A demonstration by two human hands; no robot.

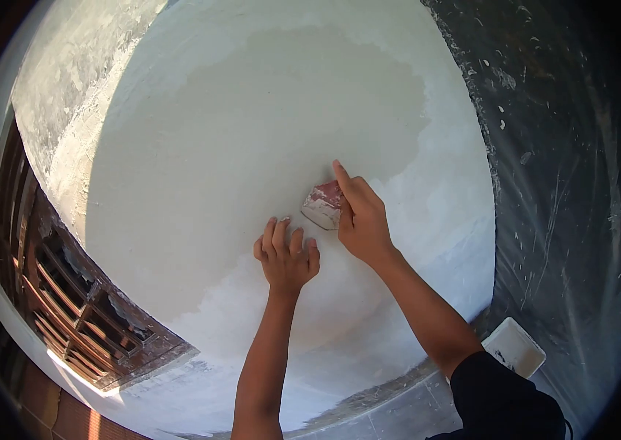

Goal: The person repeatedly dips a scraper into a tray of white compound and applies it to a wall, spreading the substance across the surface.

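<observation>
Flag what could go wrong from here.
The left hand's fingertips, on or close to the wall's darker patch, could mark it if it is still wet. The crusted residue on the red tool in the right hand might drag grooves. The white container near the right elbow may get bumped if the person steps that way.

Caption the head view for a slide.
Right hand holds a smeared red tool at a patchy wall, left hand nearby, white tray below.

Building interior, plastered wall, wooden window frame
</observation>
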